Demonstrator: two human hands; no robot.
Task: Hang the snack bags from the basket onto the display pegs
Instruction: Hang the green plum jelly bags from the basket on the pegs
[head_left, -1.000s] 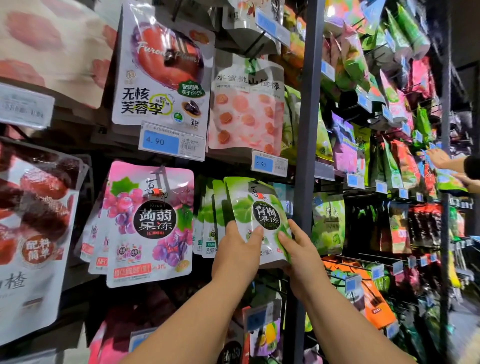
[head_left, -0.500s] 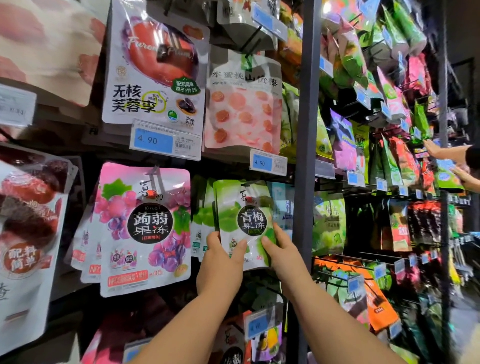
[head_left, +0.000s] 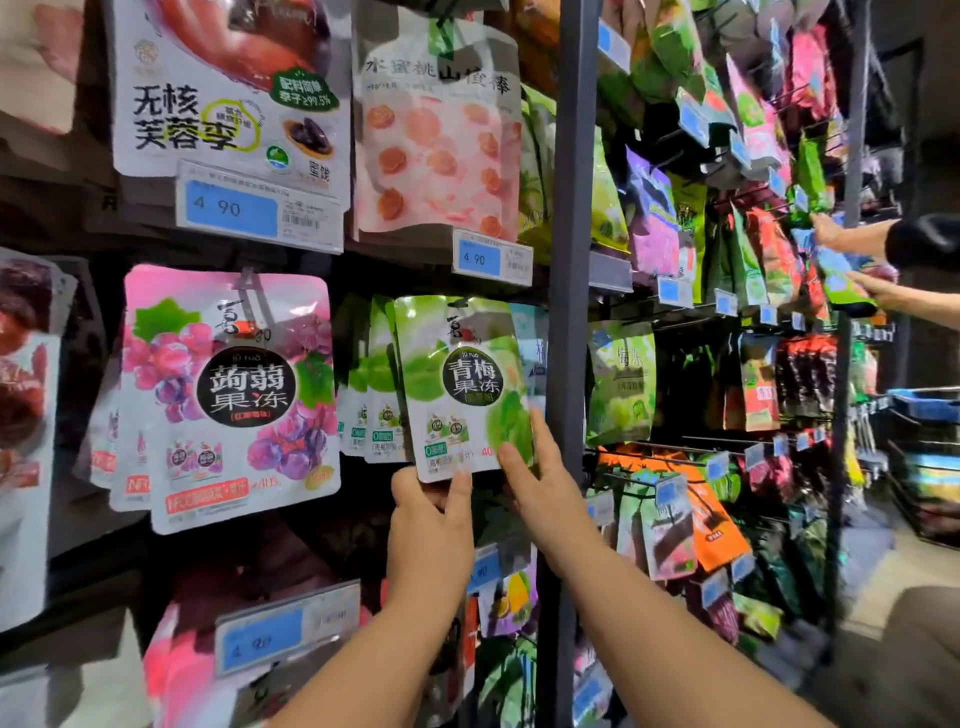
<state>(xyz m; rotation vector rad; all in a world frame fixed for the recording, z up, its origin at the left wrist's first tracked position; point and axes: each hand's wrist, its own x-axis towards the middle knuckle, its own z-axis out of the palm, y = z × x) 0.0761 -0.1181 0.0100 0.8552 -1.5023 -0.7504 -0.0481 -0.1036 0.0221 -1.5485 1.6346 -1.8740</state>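
Room is tight at centre frame: the glossy, flat green bag (head_left: 457, 384) sits just beside a dark metal post (head_left: 569, 208) on its right, with a narrow gap to the pink bag (head_left: 234, 395) on its left. My left hand (head_left: 428, 525) pinches its bottom edge; my right hand (head_left: 545, 499) lays straight fingers on its lower right edge.

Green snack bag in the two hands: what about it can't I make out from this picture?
Peg: head view; the top of the green bag covers it, so hooked or not is unclear.
Left hand: head view; fingers hidden behind the bag, only the thumb shows.
Right hand: head view; gripping or only steadying is unclear, the hand itself hides its far fingers.
Small print: head view; blurred.
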